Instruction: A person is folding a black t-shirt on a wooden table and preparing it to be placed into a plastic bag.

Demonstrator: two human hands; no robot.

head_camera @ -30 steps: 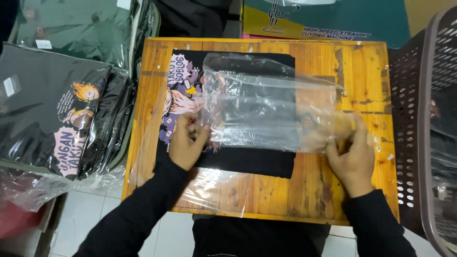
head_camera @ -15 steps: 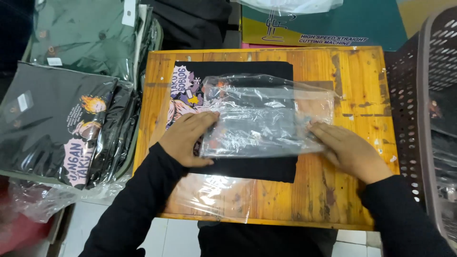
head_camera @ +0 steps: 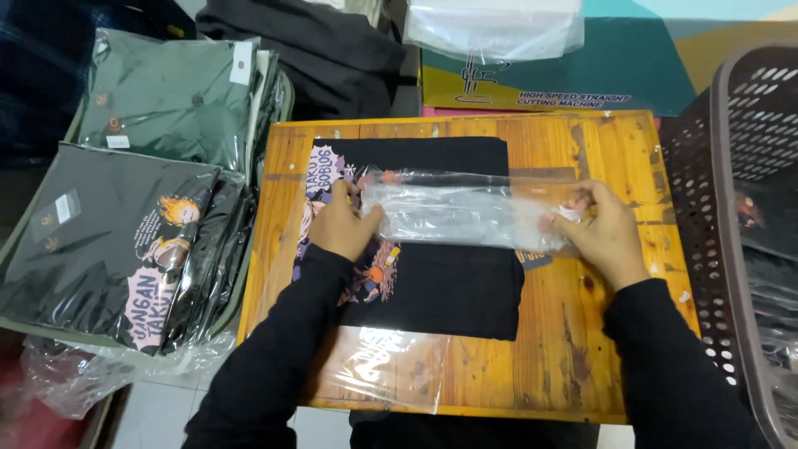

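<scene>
A clear plastic bag [head_camera: 465, 212], folded into a long crinkled band, lies across the upper half of a folded black T-shirt [head_camera: 440, 283] that rests flat in the middle of an orange-stained wooden board [head_camera: 598, 349]. The left hand [head_camera: 342, 223] presses down on the band's left end, fingers curled over it and over the shirt's colourful print, while the right hand [head_camera: 600, 231] pinches the right end, thumb and fingers closed on the film; the two hands sit well apart, one at each end. More clear film [head_camera: 382, 366] trails from under the shirt over the board's near edge. Left of the board sit stacks of bagged shirts, a black printed one [head_camera: 108, 241] in front and a green one [head_camera: 166, 100] behind it. To the right stands a dark perforated plastic basket [head_camera: 731, 208], its wall just beside the board. Beyond the board lie a flat teal and yellow carton [head_camera: 565, 79], with a stack of clear bags [head_camera: 495, 25] on it, and a heap of dark cloth [head_camera: 324, 50]. Pale floor tiles [head_camera: 158, 411] show below the board
</scene>
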